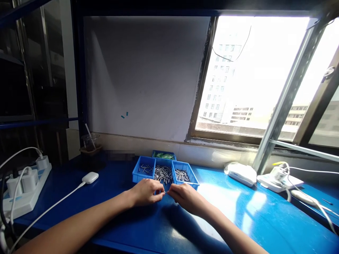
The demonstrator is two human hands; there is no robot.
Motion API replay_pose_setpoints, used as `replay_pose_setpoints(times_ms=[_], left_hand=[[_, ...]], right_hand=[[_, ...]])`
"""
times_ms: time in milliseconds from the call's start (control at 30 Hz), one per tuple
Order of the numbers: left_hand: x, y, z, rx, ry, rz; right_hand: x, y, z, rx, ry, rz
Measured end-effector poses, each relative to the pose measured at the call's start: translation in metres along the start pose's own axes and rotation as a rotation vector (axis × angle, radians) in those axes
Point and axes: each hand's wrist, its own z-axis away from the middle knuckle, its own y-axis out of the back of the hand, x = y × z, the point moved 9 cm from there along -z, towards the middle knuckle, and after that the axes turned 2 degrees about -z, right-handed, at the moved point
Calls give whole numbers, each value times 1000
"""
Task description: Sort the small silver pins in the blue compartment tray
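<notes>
Both of my hands meet just in front of the blue bins, above the blue tabletop. My left hand is closed in a pinch, thumb against fingers. Facing it, my right hand pinches too. A thin, light-coloured piece spans the small gap between the fingertips; its kind is too small to make out. Behind the hands, the left blue bin holds a few slim dark metal pins. A heap of metal pins fills the middle bin, and more short metal pieces lie in the right blue bin.
A blue bin with green packets stands behind. To the left are a white charging case on a cable, a power strip and a plastic cup. A white box and another power strip sit right.
</notes>
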Motion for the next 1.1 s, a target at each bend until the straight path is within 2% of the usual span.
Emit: replay_pose_setpoints(times_ms=[167,333,533,733,900,967,1100], left_hand=[[1,-3,0,-4,-16,-28],[-1,-2,0,4,-14,-34],[4,4,1,82,-81,26],[4,7,0,111,-129,221],[0,5,-2,88,-58,382],[2,4,-2,75,-62,373],[6,6,-3,73,-100,186]], right_hand=[[-9,1,2,-19,64,-51],[-7,-1,2,-46,79,52],[-2,-11,0,-92,55,117],[4,-10,-1,-47,-11,127],[3,-13,0,-47,22,75],[4,-15,0,-63,24,39],[10,-15,-2,-52,2,46]])
